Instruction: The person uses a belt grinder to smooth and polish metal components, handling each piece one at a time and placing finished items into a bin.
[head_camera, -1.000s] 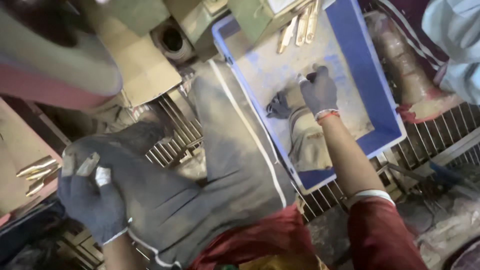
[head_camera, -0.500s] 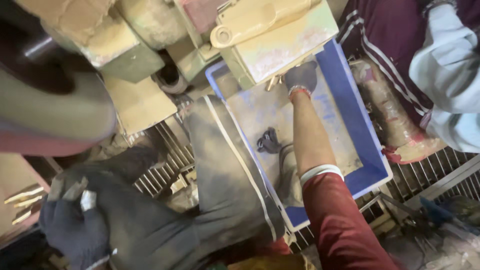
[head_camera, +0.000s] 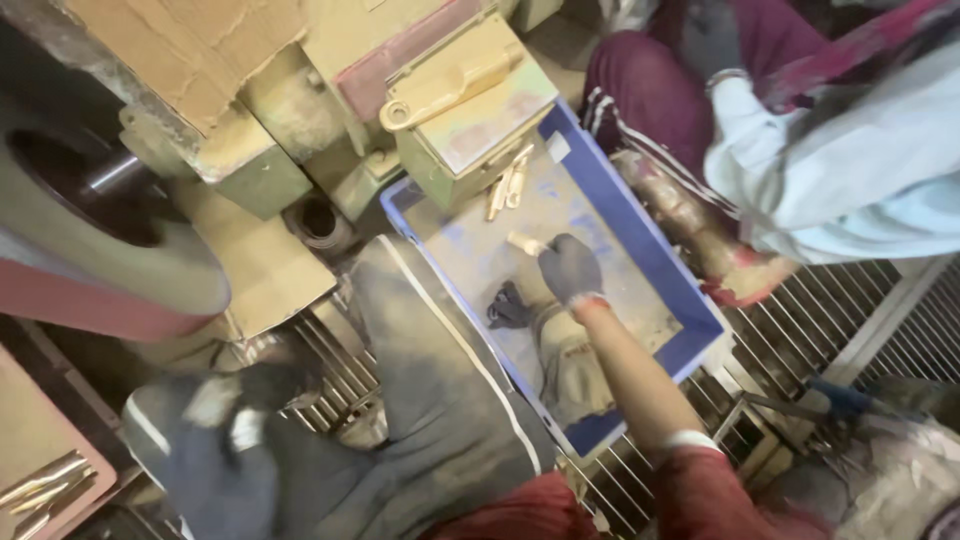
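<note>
**Gloved hand picking a brass piece from the blue bin**

A small brass piece (head_camera: 527, 243) is lying in the blue bin (head_camera: 640, 215), where the right hand (head_camera: 570, 268) is pinching it in a closed grip. The left hand (head_camera: 225, 440), blurred, is resting low by the dark trousers (head_camera: 430, 400); its grip cannot be told.

One blue crate (head_camera: 640, 235), two gloved hands, several brass pieces (head_camera: 508, 188).
</note>
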